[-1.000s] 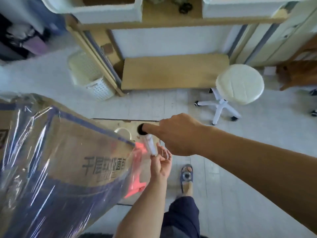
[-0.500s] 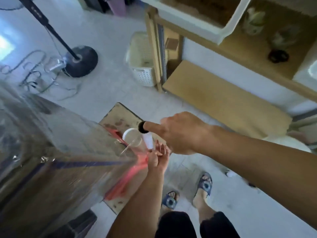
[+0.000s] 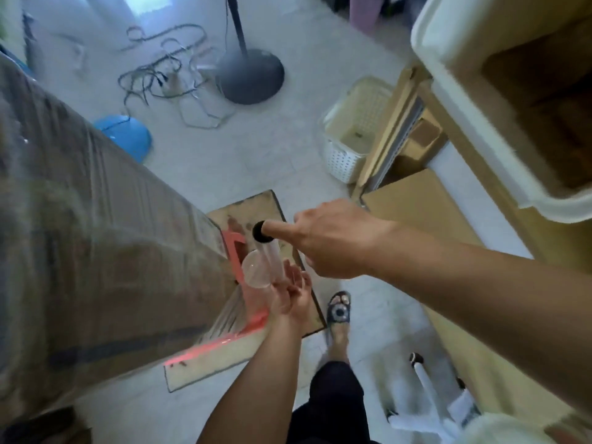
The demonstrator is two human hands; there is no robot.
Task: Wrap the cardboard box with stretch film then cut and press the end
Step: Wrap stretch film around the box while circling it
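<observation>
A large cardboard box (image 3: 96,251), covered in layers of clear stretch film, fills the left side. Film (image 3: 230,312) runs taut from its near corner to a stretch film roll (image 3: 272,261) held upright just right of the box. My right hand (image 3: 333,241) has its index finger pushed into the roll's black top end, with the other fingers curled. Below it, my left hand (image 3: 291,296) cups the roll's lower end, fingers pointing up around it. The box stands on a flat cardboard sheet (image 3: 256,206) with red markings.
A fan stand base (image 3: 250,75) and tangled cables (image 3: 160,75) lie on the floor beyond. A blue round object (image 3: 128,136) sits by the box. A white basket (image 3: 355,129) and wooden shelving (image 3: 480,139) are to the right. A white stool base (image 3: 423,379) stands behind my sandalled foot (image 3: 338,312).
The view has swung left around the box: the stool has left the far side and the fan stand and cables have come into view. Both hands keep the roll, trailing film off the box corner.
</observation>
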